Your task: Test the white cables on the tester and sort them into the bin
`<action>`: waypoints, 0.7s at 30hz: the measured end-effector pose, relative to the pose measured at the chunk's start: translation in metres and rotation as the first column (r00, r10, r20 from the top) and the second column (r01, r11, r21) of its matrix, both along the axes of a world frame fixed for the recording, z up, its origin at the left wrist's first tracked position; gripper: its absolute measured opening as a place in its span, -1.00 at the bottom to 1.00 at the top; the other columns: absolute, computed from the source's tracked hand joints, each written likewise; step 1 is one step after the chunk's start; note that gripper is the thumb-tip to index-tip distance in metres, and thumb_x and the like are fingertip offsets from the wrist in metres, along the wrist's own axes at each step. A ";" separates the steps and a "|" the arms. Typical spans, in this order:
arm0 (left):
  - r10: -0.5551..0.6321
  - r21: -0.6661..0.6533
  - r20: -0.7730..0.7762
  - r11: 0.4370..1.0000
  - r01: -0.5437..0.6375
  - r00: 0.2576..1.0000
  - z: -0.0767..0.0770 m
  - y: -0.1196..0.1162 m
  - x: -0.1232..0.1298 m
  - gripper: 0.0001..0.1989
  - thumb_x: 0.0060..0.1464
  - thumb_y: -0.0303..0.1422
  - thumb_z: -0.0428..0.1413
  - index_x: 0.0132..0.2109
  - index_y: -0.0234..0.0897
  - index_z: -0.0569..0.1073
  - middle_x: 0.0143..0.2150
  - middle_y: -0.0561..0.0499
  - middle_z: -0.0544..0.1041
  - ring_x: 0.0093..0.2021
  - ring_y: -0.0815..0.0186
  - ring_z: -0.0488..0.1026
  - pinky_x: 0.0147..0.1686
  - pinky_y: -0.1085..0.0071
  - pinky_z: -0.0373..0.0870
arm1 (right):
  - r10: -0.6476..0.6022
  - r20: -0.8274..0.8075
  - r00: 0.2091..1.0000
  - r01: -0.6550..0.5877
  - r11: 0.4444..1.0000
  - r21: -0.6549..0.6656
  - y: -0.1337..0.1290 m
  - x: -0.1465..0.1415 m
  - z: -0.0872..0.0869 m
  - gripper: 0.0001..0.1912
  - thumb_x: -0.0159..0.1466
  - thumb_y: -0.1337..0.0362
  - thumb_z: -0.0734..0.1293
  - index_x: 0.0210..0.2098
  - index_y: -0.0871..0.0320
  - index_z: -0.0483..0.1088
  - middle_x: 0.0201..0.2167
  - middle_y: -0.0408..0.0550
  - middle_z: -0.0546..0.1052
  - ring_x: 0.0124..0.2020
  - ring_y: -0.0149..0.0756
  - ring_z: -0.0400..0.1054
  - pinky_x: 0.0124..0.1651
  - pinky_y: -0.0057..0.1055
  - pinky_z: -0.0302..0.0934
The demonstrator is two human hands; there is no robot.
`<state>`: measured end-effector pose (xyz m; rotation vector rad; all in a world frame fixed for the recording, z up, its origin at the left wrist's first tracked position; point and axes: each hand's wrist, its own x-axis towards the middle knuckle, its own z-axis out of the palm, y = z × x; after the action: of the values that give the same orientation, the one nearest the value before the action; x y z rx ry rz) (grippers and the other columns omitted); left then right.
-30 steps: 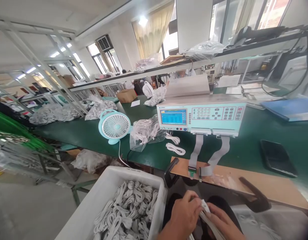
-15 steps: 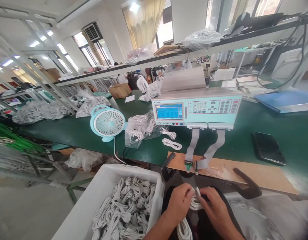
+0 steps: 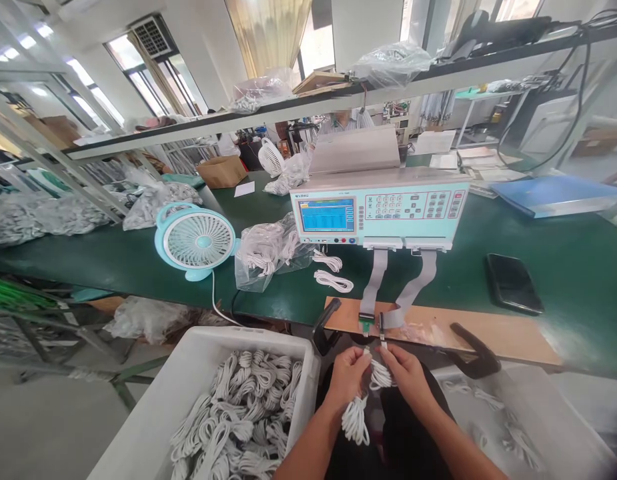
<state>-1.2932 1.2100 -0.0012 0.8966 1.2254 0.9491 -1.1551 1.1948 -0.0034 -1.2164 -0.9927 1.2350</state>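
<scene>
The left hand [image 3: 351, 375] has its fingers pinched on one plug [image 3: 367, 350], the right hand [image 3: 404, 377] on another; a coil [image 3: 381, 377] hangs between them, a second coil [image 3: 355, 420] below the left fingers. Just past the fingers I spot two ribbons [image 3: 375, 280], farther off the tester [image 3: 421, 228] on the worktop [image 3: 455, 287], and leftward a bin [image 3: 143, 420] of cables [image 3: 223, 427]

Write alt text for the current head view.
A person's left hand and right hand hold white cable ends near the tips of two gray ribbon cables; whether any is plugged in is unclear. The ribbons lead down from an instrument on a green table. A white bin of bundled cables stands at left.
</scene>
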 end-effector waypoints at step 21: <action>-0.190 0.018 -0.131 0.981 0.194 0.973 0.027 0.015 -0.008 -0.69 0.01 -0.16 0.05 -0.52 -0.31 0.33 -0.68 0.13 0.28 -0.71 0.52 0.08 -0.67 0.51 -0.09 | -0.106 -0.477 0.872 -0.025 0.965 -0.261 0.008 -0.011 0.026 -0.58 -0.16 -0.01 0.54 -0.52 0.22 0.49 -0.61 -0.10 0.47 -0.59 -0.37 0.25 -0.50 -0.46 0.10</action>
<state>-1.3011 1.2254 0.0255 1.0942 1.2103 0.7659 -1.1664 1.2028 0.0227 -1.0323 -0.4364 1.5739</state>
